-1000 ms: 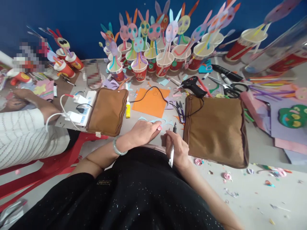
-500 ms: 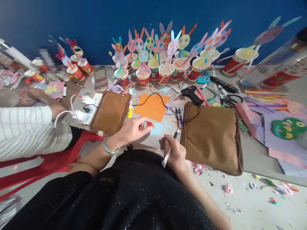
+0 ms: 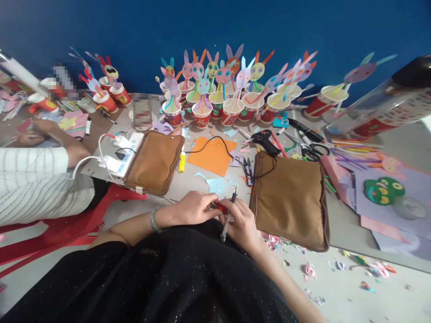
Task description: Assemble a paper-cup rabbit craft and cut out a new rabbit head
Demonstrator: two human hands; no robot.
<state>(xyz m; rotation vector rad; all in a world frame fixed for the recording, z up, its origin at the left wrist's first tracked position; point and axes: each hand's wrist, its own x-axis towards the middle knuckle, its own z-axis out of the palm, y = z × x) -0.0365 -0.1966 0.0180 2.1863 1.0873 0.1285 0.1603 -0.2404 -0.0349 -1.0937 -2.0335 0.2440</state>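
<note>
My left hand [image 3: 192, 208] is closed, fingertips pinching a small red piece [image 3: 220, 207] close to my body at the table's front edge. My right hand [image 3: 241, 221] meets it there, its fingertips touching the red piece. Between the fingers of that hand also lies a pen [image 3: 226, 228] with a clear barrel and dark grip, its tip pointing away from me. Just beyond both hands is light blue cut paper [image 3: 217, 185]. Fingers partly cover the red piece, so its exact shape is hidden.
Brown zipped pouches [image 3: 291, 197] flank the work area. Behind lie orange paper [image 3: 213, 154], a yellow-labelled tube [image 3: 182, 162], snips [image 3: 248, 171], a glue gun [image 3: 266, 141] and scissors [image 3: 314, 150]. Paper cups [image 3: 202, 117] with rabbit figures line the wall. A co-worker's arm [image 3: 63, 146] is left.
My left hand has drawn back toward my body with the red piece. My right hand has shifted left, still holding the pen, and the two hands now meet.
</note>
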